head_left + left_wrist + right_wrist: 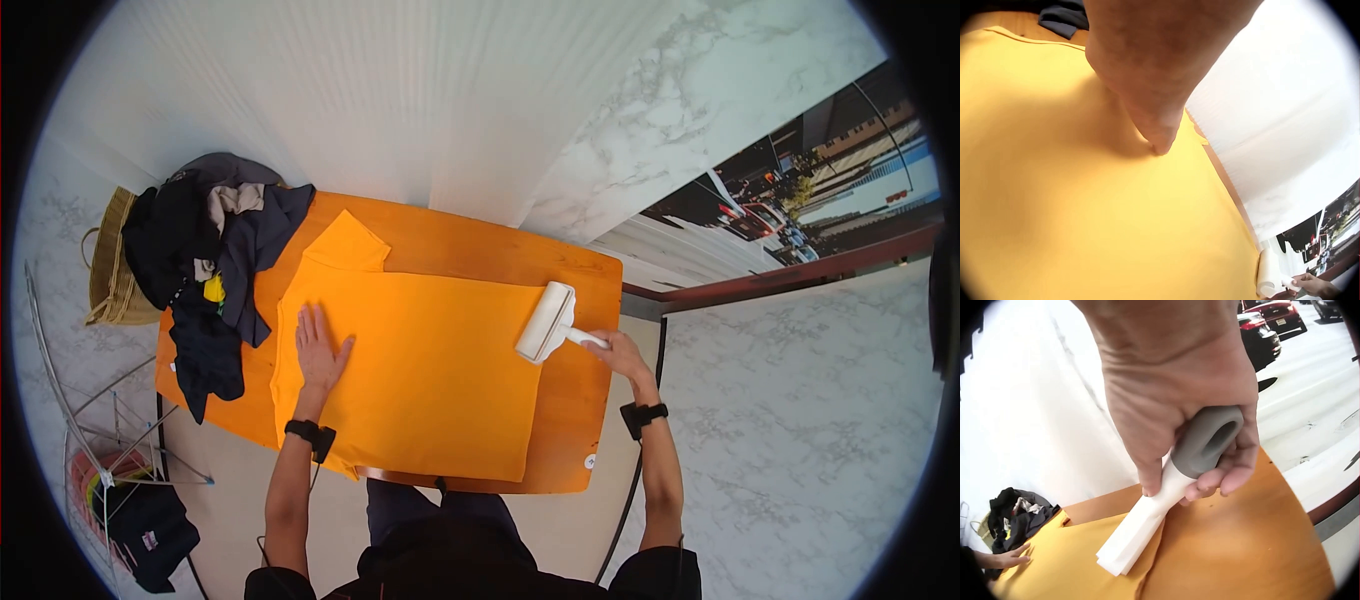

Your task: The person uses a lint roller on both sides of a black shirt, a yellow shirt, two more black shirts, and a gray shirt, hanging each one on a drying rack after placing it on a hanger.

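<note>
Fingers curled, our right hand grips the lint roller over the orange shirt's hem end; our left hand, fingers straight, rests on the orange shirt, spread across the table.

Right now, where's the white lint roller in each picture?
Head: right of the middle, the lint roller is over the shirt's edge, in the right hand.
Left wrist: small, near the bottom right corner.
Right wrist: big, from the middle down to the lower left.
Shared landmark: the orange shirt, which looks yellower in both wrist pictures.
</note>
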`<state>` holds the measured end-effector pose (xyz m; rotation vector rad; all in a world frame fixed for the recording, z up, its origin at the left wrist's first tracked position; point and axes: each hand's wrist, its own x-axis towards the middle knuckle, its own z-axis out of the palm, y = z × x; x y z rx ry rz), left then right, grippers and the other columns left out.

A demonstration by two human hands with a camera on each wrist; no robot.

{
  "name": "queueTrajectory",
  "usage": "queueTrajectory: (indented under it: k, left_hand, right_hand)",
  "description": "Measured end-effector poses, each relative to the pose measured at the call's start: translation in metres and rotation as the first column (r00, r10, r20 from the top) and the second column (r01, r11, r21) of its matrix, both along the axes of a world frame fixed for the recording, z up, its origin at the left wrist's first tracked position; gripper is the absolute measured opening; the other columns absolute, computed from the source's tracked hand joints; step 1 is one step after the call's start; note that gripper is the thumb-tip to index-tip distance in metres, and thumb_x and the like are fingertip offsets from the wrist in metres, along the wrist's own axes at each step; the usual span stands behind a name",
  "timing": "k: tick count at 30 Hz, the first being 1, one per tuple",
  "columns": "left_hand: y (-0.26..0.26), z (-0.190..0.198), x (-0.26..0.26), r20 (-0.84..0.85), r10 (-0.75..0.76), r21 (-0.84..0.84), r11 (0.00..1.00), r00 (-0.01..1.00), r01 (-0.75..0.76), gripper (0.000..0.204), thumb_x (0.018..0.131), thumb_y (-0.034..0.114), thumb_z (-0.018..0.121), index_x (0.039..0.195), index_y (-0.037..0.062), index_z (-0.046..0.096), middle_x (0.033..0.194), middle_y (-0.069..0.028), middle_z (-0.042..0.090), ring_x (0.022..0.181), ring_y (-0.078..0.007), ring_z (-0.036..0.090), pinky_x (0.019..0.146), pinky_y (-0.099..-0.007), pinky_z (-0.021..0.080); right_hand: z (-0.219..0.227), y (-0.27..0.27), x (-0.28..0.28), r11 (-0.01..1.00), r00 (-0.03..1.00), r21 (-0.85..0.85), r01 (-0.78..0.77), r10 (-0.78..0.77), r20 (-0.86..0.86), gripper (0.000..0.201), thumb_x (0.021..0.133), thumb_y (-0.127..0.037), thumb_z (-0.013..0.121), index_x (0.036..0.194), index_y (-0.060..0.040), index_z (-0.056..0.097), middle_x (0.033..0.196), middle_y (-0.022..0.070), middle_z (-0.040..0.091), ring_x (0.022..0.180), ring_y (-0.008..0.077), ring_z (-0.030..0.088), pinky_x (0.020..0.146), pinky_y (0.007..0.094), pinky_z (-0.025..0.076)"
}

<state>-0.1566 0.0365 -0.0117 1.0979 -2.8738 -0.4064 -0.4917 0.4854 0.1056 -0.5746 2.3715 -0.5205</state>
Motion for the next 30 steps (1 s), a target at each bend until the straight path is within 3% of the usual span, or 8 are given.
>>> queueTrajectory:
  k: [2, 4, 8, 11, 14, 19, 26, 30]
  left_hand:
    - [0.026, 0.005, 0.020, -0.160, -0.060, -0.030, 0.998, 0.985, 0.056, 0.088, 0.090, 0.044, 0.059, 0.151, -0.0060, 0.019, 0.158, -0.0268, 0.017, 0.147, -0.0413, 0.017, 0.118, -0.0493, 0.019]
    - [0.064, 0.013, 0.044, -0.160, -0.105, 0.014, 0.994, 0.982, 0.109, 0.083, 0.090, 0.036, 0.061, 0.147, -0.0105, 0.023, 0.155, -0.0283, 0.023, 0.144, -0.0424, 0.024, 0.117, -0.0488, 0.022]
    - [0.125, 0.030, 0.082, -0.122, -0.144, 0.145, 0.976, 0.982, 0.161, 0.082, 0.087, 0.034, 0.065, 0.146, -0.0090, 0.029, 0.154, -0.0306, 0.024, 0.142, -0.0434, 0.028, 0.115, -0.0495, 0.026]
    - [0.143, 0.026, 0.100, -0.089, -0.162, 0.198, 0.964, 0.983, 0.176, 0.083, 0.085, 0.035, 0.066, 0.146, -0.0071, 0.031, 0.153, -0.0323, 0.024, 0.142, -0.0443, 0.028, 0.114, -0.0496, 0.027]
    - [0.151, 0.014, 0.105, -0.069, -0.172, 0.182, 0.966, 0.983, 0.182, 0.083, 0.083, 0.038, 0.067, 0.147, -0.0033, 0.033, 0.153, -0.0331, 0.024, 0.142, -0.0450, 0.028, 0.114, -0.0498, 0.027]
    - [0.150, 0.018, 0.103, -0.069, -0.171, 0.197, 0.964, 0.983, 0.181, 0.080, 0.084, 0.039, 0.066, 0.149, 0.0042, 0.034, 0.153, -0.0339, 0.020, 0.142, -0.0472, 0.024, 0.112, -0.0522, 0.028]
    - [0.152, 0.012, 0.106, -0.123, -0.163, 0.190, 0.964, 0.979, 0.185, 0.077, 0.082, 0.039, 0.069, 0.147, 0.0098, 0.039, 0.154, -0.0328, 0.020, 0.142, -0.0465, 0.025, 0.111, -0.0523, 0.030]
    - [0.149, 0.015, 0.107, -0.130, -0.181, 0.178, 0.963, 0.975, 0.203, 0.076, 0.082, 0.038, 0.069, 0.147, 0.0104, 0.040, 0.153, -0.0327, 0.021, 0.141, -0.0470, 0.027, 0.110, -0.0524, 0.032]
  right_hand:
    - [-0.004, -0.024, 0.026, 0.997, 0.999, -0.074, 0.014, -0.011, 0.041, 0.036, 0.088, -0.036, 0.071, 0.109, -0.0064, 0.072, 0.080, 0.0097, 0.069, 0.071, 0.0211, 0.063, 0.068, 0.0328, 0.049]
    - [-0.011, -0.065, 0.056, 0.979, 0.993, -0.189, -0.079, 0.094, 0.071, 0.038, 0.089, -0.039, 0.069, 0.109, -0.0075, 0.072, 0.082, 0.0118, 0.070, 0.074, 0.0240, 0.065, 0.070, 0.0340, 0.050]
    - [-0.039, -0.164, 0.100, 0.931, 0.933, -0.083, -0.356, 0.358, 0.023, 0.041, 0.091, -0.046, 0.064, 0.112, -0.0111, 0.071, 0.089, 0.0153, 0.071, 0.081, 0.0318, 0.067, 0.073, 0.0381, 0.051]
    - [-0.049, -0.237, 0.129, 0.891, 0.903, -0.155, -0.426, 0.430, -0.008, 0.038, 0.091, -0.047, 0.062, 0.106, -0.0137, 0.072, 0.087, 0.0141, 0.070, 0.081, 0.0354, 0.065, 0.072, 0.0431, 0.051]
    - [-0.065, -0.302, 0.156, 0.838, 0.859, -0.186, -0.513, 0.499, -0.118, 0.037, 0.090, -0.047, 0.062, 0.106, -0.0142, 0.072, 0.090, 0.0146, 0.070, 0.084, 0.0358, 0.066, 0.074, 0.0446, 0.052]
    - [-0.072, -0.385, 0.197, 0.803, 0.827, -0.198, -0.562, 0.540, -0.156, 0.037, 0.090, -0.046, 0.062, 0.105, -0.0134, 0.073, 0.093, 0.0140, 0.071, 0.088, 0.0350, 0.067, 0.077, 0.0450, 0.052]
    - [-0.064, -0.419, 0.221, 0.793, 0.835, -0.260, -0.551, 0.527, -0.160, 0.039, 0.091, -0.046, 0.062, 0.109, -0.0125, 0.072, 0.091, 0.0143, 0.071, 0.084, 0.0323, 0.067, 0.074, 0.0403, 0.052]
    - [-0.056, -0.367, 0.195, 0.809, 0.854, -0.276, -0.518, 0.506, -0.120, 0.038, 0.091, -0.047, 0.061, 0.107, -0.0156, 0.073, 0.091, 0.0134, 0.071, 0.085, 0.0337, 0.067, 0.075, 0.0431, 0.053]
